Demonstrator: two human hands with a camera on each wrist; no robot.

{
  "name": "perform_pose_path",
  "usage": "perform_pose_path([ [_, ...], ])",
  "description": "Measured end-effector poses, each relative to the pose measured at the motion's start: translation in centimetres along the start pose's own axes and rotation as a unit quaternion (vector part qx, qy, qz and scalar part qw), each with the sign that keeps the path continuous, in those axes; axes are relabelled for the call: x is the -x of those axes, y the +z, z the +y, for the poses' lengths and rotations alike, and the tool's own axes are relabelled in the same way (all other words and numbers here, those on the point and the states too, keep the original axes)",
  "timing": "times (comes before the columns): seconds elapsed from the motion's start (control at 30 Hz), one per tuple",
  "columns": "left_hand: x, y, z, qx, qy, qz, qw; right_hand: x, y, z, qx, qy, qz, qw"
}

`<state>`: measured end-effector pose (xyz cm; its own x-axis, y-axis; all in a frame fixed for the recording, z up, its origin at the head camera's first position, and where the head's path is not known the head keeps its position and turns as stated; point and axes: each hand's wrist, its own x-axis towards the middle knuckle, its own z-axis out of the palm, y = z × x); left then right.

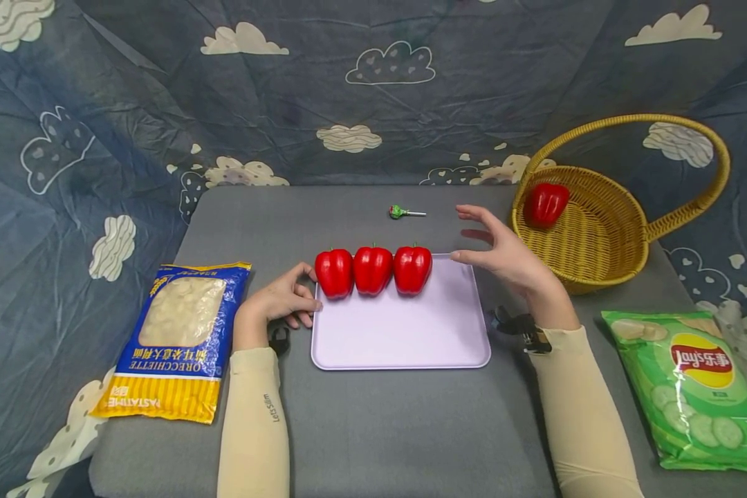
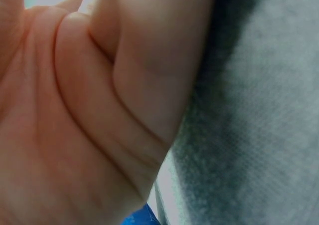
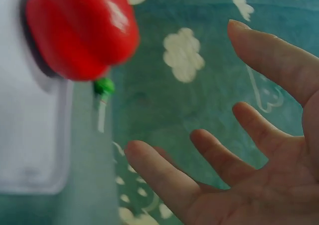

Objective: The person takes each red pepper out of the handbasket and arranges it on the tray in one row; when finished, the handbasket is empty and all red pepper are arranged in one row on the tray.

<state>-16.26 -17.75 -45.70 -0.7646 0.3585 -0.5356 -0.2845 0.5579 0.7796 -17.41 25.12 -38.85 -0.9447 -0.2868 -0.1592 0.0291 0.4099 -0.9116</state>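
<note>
Left hand (image 1: 281, 299) grips the smooth tray (image 1: 404, 339) bearing glossy peppers (image 1: 373, 271); right hand (image 1: 507, 254), fingers spread, hovers near the woven basket (image 1: 606, 225).

My left forearm (image 1: 254, 429) is pointing forward, and my left hand (image 1: 279, 299) is angling inward with curled fingers. My right forearm (image 1: 585, 408) is slanting inward, while my right hand (image 1: 509, 259) is hovering, its fingers standing apart and bending loosely.
</note>
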Motion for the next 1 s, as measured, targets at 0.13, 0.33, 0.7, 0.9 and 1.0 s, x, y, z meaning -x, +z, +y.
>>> perform_pose_path([
  [0.13,0.1,0.0,-0.1,0.0,0.003,0.002,1.0,1.1,-1.9,-0.6,0.0,-0.007,0.031,0.9995],
  [0.33,0.2,-0.1,-0.1,-0.002,-0.004,0.007,1.0,2.7,-4.8,-0.9,0.001,-0.021,0.087,0.996],
  [0.7,-0.1,0.0,0.0,0.0,-0.014,0.008,0.9999,4.5,-9.8,0.4,-0.025,0.007,0.163,0.9863],
  [0.9,-0.1,0.0,0.0,-0.001,-0.015,0.009,0.9998,3.5,-13.2,0.9,-0.027,0.058,0.2,0.9778],
  [1.0,-0.1,0.1,0.0,-0.002,-0.017,0.011,0.9998,2.4,-15.0,1.6,-0.051,0.073,0.219,0.9716],
])
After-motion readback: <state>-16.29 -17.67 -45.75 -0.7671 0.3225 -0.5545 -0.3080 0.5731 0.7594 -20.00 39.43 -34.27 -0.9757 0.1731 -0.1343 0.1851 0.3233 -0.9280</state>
